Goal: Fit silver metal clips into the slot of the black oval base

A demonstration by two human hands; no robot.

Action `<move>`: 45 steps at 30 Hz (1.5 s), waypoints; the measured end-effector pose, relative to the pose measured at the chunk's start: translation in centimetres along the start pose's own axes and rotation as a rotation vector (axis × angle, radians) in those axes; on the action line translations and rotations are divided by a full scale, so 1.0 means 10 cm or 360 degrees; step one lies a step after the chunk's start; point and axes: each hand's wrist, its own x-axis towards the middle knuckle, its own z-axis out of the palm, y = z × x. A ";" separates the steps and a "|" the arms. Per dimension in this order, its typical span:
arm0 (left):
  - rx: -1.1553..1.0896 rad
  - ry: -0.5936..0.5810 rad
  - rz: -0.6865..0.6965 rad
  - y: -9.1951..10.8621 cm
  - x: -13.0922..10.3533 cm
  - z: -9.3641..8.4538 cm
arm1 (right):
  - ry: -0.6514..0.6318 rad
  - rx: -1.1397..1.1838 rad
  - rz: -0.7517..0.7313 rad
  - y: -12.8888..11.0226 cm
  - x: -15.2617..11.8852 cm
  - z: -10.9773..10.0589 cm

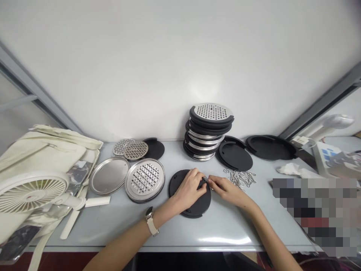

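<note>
A round black disc [194,209] lies on the table in front of me. My left hand [189,189] rests on it, thumb and fingers closed on its upper right edge. My right hand [227,191] pinches a small metal piece [206,179] at that same edge, close to my left fingertips. Right of the disc sits a loose pile of metal chains or hooks [242,178]. Behind stands a tall stack of black and silver discs [207,131], topped by a perforated metal plate [212,111]. Left of the disc are a grater plate [145,179] and plain metal plates [109,175].
Perforated discs [135,150] and a black disc [154,149] lie at the back left. More black discs [235,155] and a black tray [270,146] are at the back right. A white fan [34,191] and cream bag [42,150] fill the left side.
</note>
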 end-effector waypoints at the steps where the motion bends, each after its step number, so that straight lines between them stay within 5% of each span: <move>1: -0.0002 -0.0005 0.0002 0.00 0.00 0.00 | 0.0002 0.0003 0.0009 0.00 0.00 0.00; 45: -0.0017 -0.0049 -0.0086 0.04 -0.01 -0.04 | -0.0065 -0.0047 -0.0025 0.02 -0.01 -0.04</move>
